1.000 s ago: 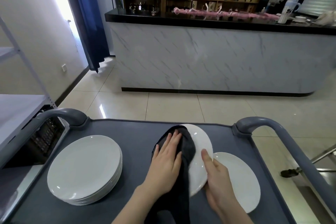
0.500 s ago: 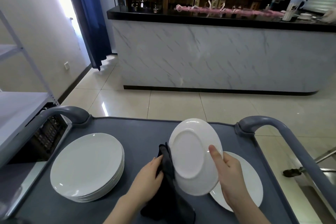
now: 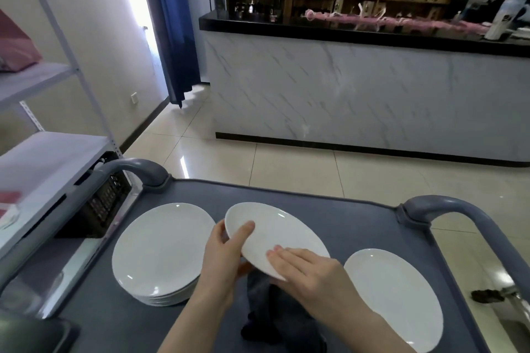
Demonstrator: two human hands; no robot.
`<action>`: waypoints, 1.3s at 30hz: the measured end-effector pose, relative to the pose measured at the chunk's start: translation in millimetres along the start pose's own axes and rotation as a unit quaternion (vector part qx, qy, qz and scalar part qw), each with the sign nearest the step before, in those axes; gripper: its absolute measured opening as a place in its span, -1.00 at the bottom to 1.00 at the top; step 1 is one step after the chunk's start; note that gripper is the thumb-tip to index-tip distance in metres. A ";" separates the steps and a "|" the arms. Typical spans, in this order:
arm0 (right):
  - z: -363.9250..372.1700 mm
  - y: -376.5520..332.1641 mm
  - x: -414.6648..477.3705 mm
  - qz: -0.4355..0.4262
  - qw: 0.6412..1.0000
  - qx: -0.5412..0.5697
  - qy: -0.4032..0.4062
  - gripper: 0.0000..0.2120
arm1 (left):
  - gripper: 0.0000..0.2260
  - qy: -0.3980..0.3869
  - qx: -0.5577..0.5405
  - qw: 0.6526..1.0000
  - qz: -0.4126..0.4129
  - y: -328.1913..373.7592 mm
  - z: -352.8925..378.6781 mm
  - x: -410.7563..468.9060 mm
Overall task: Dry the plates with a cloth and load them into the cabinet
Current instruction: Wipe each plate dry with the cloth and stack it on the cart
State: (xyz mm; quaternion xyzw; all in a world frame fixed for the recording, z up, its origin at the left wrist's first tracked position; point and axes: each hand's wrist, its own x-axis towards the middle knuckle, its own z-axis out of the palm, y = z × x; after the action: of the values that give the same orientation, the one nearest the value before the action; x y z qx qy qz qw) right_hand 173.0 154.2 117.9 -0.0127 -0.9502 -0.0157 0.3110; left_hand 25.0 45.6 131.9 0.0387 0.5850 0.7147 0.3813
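Observation:
A white plate (image 3: 275, 235) is held face up and tilted above the grey cart (image 3: 358, 218). My left hand (image 3: 226, 255) grips its left rim, thumb on top and fingers underneath. My right hand (image 3: 307, 269) lies on the near rim with fingers straight on the plate's face. The dark cloth (image 3: 275, 309) hangs below the plate between my arms, mostly hidden; which hand holds it is not clear. A stack of white plates (image 3: 160, 252) sits on the cart's left side, and a single white plate (image 3: 395, 295) lies at the right.
The cart has raised grey handles at left (image 3: 129, 169) and right (image 3: 459, 212). A white metal shelf rack (image 3: 51, 152) stands close on the left with a black crate (image 3: 106, 198) under it. A marble-fronted counter (image 3: 358, 94) crosses the tiled floor ahead.
The plate was turned from its underside facing me to face up and lowered to the left. The cloth dropped beneath it, and my left hand moved from the cloth to the plate's rim.

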 end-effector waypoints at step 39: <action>153.3 -73.6 123.1 0.539 0.764 0.342 -0.086 -0.54 | -0.40 0.173 0.448 0.867 0.133 24.6 -218.5 69.1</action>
State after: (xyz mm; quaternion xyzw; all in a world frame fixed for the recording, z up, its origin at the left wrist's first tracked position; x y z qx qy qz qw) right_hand -19.3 88.2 65.6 -0.4170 -0.7517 0.4823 0.1687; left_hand -145.6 -90.5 58.0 0.1582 0.8883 0.4149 0.1172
